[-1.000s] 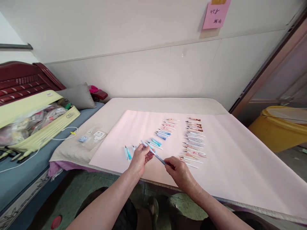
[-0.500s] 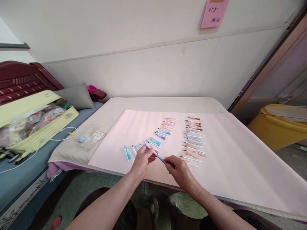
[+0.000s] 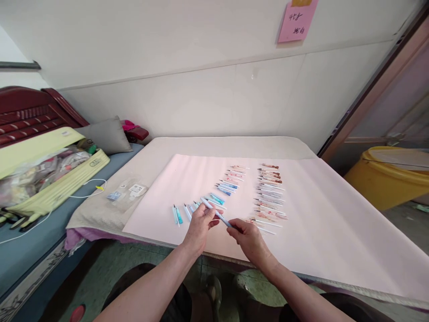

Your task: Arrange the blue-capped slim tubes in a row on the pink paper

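A pale blue pen [image 3: 217,214] slants between my two hands above the near edge of the pink sheet. My left hand [image 3: 201,222] grips its upper left part between thumb and fingers. At its lower right end, my right hand [image 3: 246,233] pinches the tip, which the fingers hide. Just beyond my hands lie blue and teal pens [image 3: 217,198], with more teal ones [image 3: 178,215] to the left. Red-patterned pens [image 3: 234,175] lie farther back. Several brown, clear and peach pens [image 3: 271,194] form a column on the right.
A clear plastic bag with labels [image 3: 130,191] lies left of the pink sheet [image 3: 318,214]. Farther left, a yellow-green case [image 3: 90,165] filled with bagged items rests on a blue bed, beside a grey pillow [image 3: 109,135]. A yellow bin [image 3: 385,181] stands at the right.
My hands and the pale blue pen stay almost in place. The right hand has shifted very slightly left along with a small shift of the view.
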Tool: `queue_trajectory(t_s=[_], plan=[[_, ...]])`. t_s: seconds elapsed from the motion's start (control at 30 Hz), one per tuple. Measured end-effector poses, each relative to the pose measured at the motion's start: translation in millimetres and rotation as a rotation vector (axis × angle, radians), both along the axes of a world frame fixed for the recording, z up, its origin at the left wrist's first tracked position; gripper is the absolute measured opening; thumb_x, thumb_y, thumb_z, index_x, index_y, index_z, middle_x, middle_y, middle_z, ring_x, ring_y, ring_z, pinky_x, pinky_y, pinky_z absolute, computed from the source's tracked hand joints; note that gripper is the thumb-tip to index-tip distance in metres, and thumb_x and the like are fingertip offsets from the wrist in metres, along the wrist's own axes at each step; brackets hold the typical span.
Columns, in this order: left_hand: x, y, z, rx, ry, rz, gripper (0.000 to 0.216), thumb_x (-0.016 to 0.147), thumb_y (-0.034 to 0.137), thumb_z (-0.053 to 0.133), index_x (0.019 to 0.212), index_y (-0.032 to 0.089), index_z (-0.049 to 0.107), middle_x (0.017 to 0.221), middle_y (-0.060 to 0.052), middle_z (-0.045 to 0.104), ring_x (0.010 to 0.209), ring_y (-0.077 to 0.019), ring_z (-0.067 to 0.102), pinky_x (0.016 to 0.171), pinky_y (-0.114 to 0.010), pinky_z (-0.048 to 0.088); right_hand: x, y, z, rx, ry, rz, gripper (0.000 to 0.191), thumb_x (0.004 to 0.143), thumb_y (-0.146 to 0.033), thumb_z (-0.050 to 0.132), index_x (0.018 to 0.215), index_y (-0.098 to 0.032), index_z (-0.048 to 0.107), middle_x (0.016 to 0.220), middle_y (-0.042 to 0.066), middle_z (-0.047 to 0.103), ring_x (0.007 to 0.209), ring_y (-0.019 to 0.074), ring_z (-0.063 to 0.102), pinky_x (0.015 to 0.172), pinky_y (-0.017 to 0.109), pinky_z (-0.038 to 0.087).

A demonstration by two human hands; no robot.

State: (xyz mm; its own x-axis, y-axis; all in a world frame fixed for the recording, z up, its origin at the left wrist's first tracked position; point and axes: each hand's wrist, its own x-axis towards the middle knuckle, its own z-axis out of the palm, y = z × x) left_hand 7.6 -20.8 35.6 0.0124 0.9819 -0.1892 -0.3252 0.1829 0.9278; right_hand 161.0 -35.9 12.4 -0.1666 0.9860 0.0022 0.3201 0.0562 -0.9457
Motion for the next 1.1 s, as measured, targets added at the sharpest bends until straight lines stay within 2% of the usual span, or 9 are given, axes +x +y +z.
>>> queue_trajectory(t_s=[0.07, 0.13, 0.27, 0.4, 0.53, 0.63, 0.83, 0.97, 1.1], plan=[[-1, 1, 0.1, -0.004, -0.035, -0.042, 0.024, 0.073, 0.038, 0.064, 0.086, 0.018, 0.059, 0.091, -0.009, 0.067, 0.084, -0.0184, 0.062, 0.073, -0.03, 0.046, -1, -1, 1.7, -0.177, 0.147, 0.082, 0.022, 0.076, -0.033, 0.05, 0.069, -0.016, 0.062, 0.057, -0.002, 0.055, 0.043, 0.0079, 0.039, 0.043, 0.021, 0.029], [-3, 2, 0.7, -0.015, -0.079, -0.083, 0.022, 0.073, 0.036, 0.064, 0.086, 0.018, 0.059, 0.091, -0.01, 0.066, 0.084, -0.0191, 0.061, 0.074, -0.031, 0.045, -2, -2, 2.8, -0.268, 0.25, 0.109, 0.024, 0.076, -0.035, 0.05, 0.072, -0.016, 0.063, 0.057, -0.002, 0.055, 0.04, 0.0063, 0.035, 0.04, 0.02, 0.024], [-4, 3, 1.1, -0.043, -0.112, -0.101, 0.022, 0.074, 0.035, 0.063, 0.087, 0.018, 0.061, 0.092, -0.01, 0.065, 0.086, -0.019, 0.06, 0.074, -0.03, 0.045, -4, -1, 5.2, -0.242, 0.221, 0.047, 0.021, 0.074, -0.032, 0.053, 0.062, -0.016, 0.06, 0.048, -0.004, 0.049, 0.04, 0.0063, 0.034, 0.04, 0.02, 0.024], [-3, 2, -2.7, -0.02, -0.013, 0.012, 0.025, 0.074, 0.041, 0.063, 0.081, 0.017, 0.062, 0.089, -0.006, 0.062, 0.082, -0.0146, 0.055, 0.072, -0.026, 0.044, -8, -2, 7.4, -0.221, 0.166, 0.05, 0.024, 0.076, -0.03, 0.052, 0.057, -0.017, 0.057, 0.04, -0.006, 0.041, 0.039, 0.0069, 0.034, 0.041, 0.02, 0.025], [-4, 4, -7.3, -0.017, 0.017, 0.057, 0.025, 0.069, 0.036, 0.068, 0.082, 0.016, 0.063, 0.085, -0.005, 0.062, 0.077, -0.0139, 0.056, 0.073, -0.026, 0.044, -9, -5, 7.8, -0.252, 0.172, 0.08, 0.023, 0.077, -0.03, 0.051, 0.058, -0.017, 0.057, 0.039, -0.006, 0.041, 0.038, 0.0068, 0.033, 0.04, 0.02, 0.024], [-6, 5, -7.7, 0.0, -0.001, 0.032, 0.025, 0.069, 0.029, 0.068, 0.091, 0.018, 0.06, 0.084, -0.006, 0.064, 0.079, -0.0159, 0.058, 0.076, -0.03, 0.045, -10, -6, 8.4, -0.272, 0.191, 0.085, 0.024, 0.077, -0.03, 0.05, 0.058, -0.017, 0.056, 0.038, -0.006, 0.041, 0.037, 0.0068, 0.032, 0.039, 0.02, 0.023], [-6, 6, -5.0, -0.041, -0.047, -0.047, 0.02, 0.07, 0.024, 0.063, 0.089, 0.02, 0.059, 0.091, -0.007, 0.065, 0.089, -0.0181, 0.059, 0.08, -0.032, 0.043, -9, -3, 6.5, -0.277, 0.114, 0.053, 0.024, 0.077, -0.029, 0.05, 0.056, -0.017, 0.055, 0.036, -0.006, 0.041, 0.037, 0.0068, 0.033, 0.04, 0.02, 0.024], [-5, 5, -6.0, -0.056, -0.023, -0.006, 0.02, 0.071, 0.031, 0.064, 0.087, 0.021, 0.06, 0.093, -0.005, 0.064, 0.091, -0.0171, 0.056, 0.079, -0.03, 0.041, -10, -2, 3.1, -0.274, 0.082, 0.057, 0.024, 0.077, -0.028, 0.049, 0.056, -0.017, 0.055, 0.036, -0.006, 0.041, 0.036, 0.0067, 0.033, 0.04, 0.02, 0.025], [-6, 6, -7.8, -0.053, 0.029, 0.064, 0.025, 0.069, 0.042, 0.066, 0.078, 0.019, 0.061, 0.086, -0.003, 0.061, 0.082, -0.0134, 0.054, 0.073, -0.025, 0.04, -11, -3, 1.4, -0.244, 0.079, 0.068, 0.023, 0.077, -0.026, 0.049, 0.058, -0.017, 0.055, 0.038, -0.006, 0.042, 0.037, 0.007, 0.034, 0.04, 0.02, 0.026]])
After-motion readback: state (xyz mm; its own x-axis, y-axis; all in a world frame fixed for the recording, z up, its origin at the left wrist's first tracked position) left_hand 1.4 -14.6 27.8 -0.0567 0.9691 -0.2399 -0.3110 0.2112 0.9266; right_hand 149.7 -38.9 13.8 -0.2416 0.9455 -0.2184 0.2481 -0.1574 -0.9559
